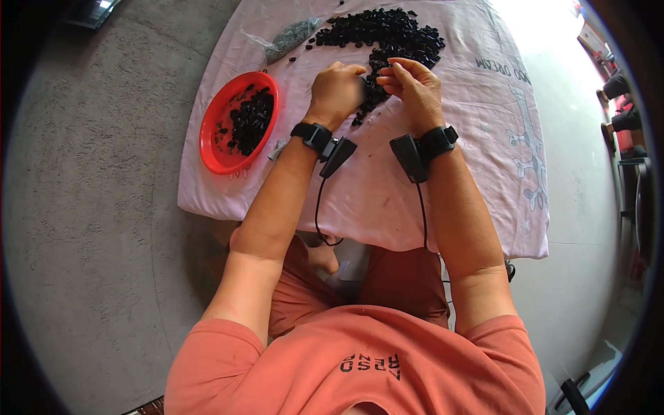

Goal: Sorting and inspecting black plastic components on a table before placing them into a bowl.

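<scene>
The person sits over a low table draped in a pale pink printed cloth (387, 200), both forearms reaching toward twelve o'clock so the work sits right under the eyes. The left hand (337, 88) is curled into a loose fist, knuckles up, and seems to pinch a small black plastic piece (365, 81) at its fingertips, though the piece is too small to be sure of. The right hand (413, 86) meets it from the one o'clock side, fingers bent and thumb drawn in, gripping at the same spot; I judge the two hands are brought together so that tiny parts can be pressed or fitted against each other. Just beyond them, at twelve o'clock, lies a broad heap of small black plastic parts (387, 34), touching the fingertips and trailing down between the hands, close enough to pick from without stretching. At ten o'clock a round red plastic bowl (220, 142) holds a smaller lot of the same black pieces, set apart from the heap, probably to keep handled ones separate. A clear plastic bag of greyish bits (289, 36) rests at eleven o'clock, near the heap. Each wrist carries a black strap with a small black box (337, 153) and a cable hanging toward the lap.
</scene>
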A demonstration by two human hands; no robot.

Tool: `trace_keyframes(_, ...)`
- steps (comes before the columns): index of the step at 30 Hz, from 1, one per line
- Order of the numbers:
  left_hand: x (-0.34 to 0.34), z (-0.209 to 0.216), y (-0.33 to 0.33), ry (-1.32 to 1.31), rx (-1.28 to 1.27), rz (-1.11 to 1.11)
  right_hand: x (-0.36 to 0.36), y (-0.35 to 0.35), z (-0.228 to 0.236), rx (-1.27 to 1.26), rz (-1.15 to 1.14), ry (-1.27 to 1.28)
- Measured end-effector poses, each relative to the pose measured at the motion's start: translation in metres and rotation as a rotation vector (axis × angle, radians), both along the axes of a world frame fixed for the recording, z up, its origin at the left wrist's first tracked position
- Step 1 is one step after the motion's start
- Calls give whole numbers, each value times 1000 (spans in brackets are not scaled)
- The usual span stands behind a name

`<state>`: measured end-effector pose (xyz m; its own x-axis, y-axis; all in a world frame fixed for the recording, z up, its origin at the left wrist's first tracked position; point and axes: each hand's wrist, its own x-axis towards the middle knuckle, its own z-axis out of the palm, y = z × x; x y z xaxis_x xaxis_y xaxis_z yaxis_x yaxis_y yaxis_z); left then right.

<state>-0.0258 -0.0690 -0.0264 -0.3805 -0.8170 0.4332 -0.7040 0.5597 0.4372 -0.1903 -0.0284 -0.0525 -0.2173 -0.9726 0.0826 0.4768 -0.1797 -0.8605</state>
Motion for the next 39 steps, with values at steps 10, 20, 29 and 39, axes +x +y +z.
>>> trace_keyframes(10,9,3,8,-3,93,0,1,0,0,-2,32,56)
trace_keyframes(20,19,15,30,497,432,-113,10,3,2,-89,298,260)
trace_keyframes(29,42,20,11,211,154,152,10,6,8,-36,232,69)
trace_keyframes(39,57,-5,1,-11,54,221,16,1,-1,-53,193,262)
